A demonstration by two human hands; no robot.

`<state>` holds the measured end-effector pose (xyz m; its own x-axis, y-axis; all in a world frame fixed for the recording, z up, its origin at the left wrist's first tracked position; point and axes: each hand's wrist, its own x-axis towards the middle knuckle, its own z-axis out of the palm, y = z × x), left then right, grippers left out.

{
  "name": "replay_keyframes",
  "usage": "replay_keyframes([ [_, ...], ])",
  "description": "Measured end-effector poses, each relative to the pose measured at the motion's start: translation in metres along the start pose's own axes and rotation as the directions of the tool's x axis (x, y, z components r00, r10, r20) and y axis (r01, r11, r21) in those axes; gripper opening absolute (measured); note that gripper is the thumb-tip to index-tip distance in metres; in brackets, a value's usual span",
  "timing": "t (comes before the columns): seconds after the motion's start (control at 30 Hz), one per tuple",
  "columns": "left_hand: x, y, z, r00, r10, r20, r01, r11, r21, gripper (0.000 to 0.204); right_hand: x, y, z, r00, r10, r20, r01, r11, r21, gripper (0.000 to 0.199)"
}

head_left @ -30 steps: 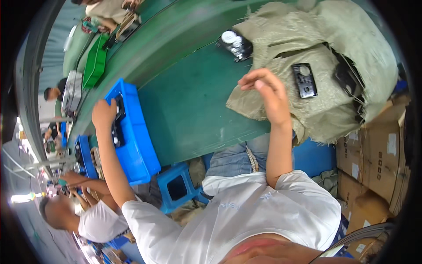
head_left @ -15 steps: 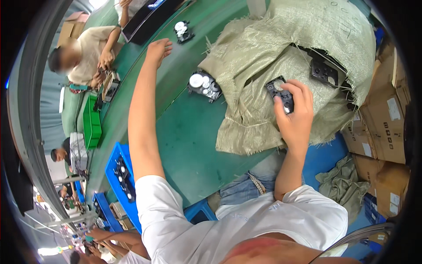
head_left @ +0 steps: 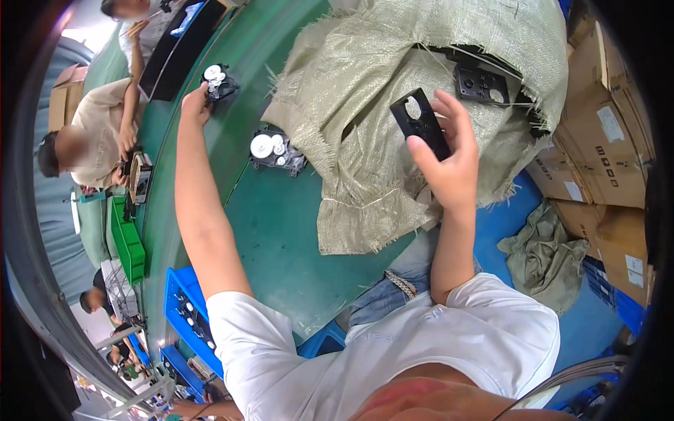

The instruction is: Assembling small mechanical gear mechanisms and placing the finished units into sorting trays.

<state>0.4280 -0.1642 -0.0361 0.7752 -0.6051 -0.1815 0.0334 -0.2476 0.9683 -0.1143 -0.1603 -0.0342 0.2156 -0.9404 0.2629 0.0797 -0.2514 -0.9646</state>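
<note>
My left hand (head_left: pixel 196 107) reaches far out over the green table, its fingers closed on the near edge of a black gear assembly (head_left: pixel 219 83) with white gears. My right hand (head_left: pixel 455 161) grips a black plastic plate (head_left: pixel 420 125) with a large oval opening between thumb and fingers, above a woven sack. A second gear assembly (head_left: pixel 278 150), black with white gears, lies on the table beside the sack. Another black plastic plate (head_left: pixel 481 85) shows at the sack's opening; the rest of its contents are mostly hidden.
The big greenish woven sack (head_left: pixel 365 140) covers the table's right side. Blue bins with black parts, including one bin (head_left: pixel 170 302), stand at the left. A green crate (head_left: pixel 126 242) lies beyond, near co-workers. Cardboard boxes (head_left: pixel 597 133) are stacked at the right.
My left hand has reached the far gear assembly and closed on it. My right hand still holds the black plate, now turned to another side. The whole view has shifted.
</note>
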Motion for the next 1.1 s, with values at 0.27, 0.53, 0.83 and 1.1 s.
replay_keyframes([
  [0.27, -0.115, 0.031, 0.008, 0.967, 0.240, -0.083, -0.253, 0.869, -0.425, 0.031, -0.006, 0.015, -0.011, 0.929, 0.119, 0.349, -0.345, 0.615, 0.709, 0.064],
  [0.53, -0.302, 0.055, 0.035, 0.914, 0.406, 0.012, -0.131, 0.323, -0.937, 0.040, -0.035, -0.029, 0.025, 0.952, 0.084, 0.294, -0.215, 0.868, 0.448, 0.059],
  [0.83, -0.427, 0.002, 0.098, 0.906, 0.412, -0.100, -0.102, -0.017, -0.995, 0.048, -0.052, -0.025, 0.058, 0.823, 0.182, 0.537, -0.568, 0.276, 0.776, 0.047],
  [1.1, -0.437, -0.009, 0.130, 0.874, 0.485, 0.024, 0.028, -0.002, -1.000, 0.054, -0.060, -0.052, 0.050, 0.758, 0.043, 0.651, -0.652, 0.032, 0.757, 0.047],
])
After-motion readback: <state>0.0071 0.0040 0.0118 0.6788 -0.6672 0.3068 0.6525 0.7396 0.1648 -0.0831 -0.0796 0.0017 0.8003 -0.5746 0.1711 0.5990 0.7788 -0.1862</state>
